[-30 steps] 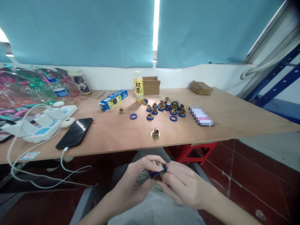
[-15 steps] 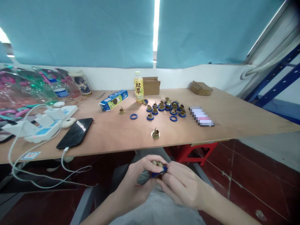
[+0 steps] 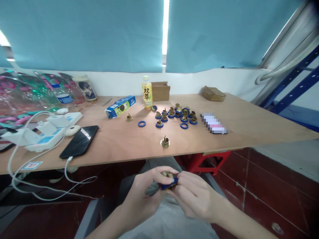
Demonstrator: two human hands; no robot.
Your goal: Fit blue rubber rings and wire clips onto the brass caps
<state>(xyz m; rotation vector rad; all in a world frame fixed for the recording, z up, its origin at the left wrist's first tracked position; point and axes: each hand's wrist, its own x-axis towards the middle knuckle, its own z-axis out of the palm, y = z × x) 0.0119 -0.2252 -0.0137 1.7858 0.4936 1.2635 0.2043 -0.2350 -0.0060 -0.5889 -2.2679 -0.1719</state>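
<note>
Stretching across the scene, the table carries a phone on the near left, a bottle at the far middle, a cluster of brass fittings with blue rings right of the bottle, and one lone fitting near the front edge. Below that edge, over the lap, the left hand and right hand meet fingertip to fingertip, both pinching a brass piece and a blue ring between them. The brass looks small, rigid, light and smooth, likely slippery, so gripping its rim seems safest; the ring seems pliable and stretchable, best held by its edge.
</note>
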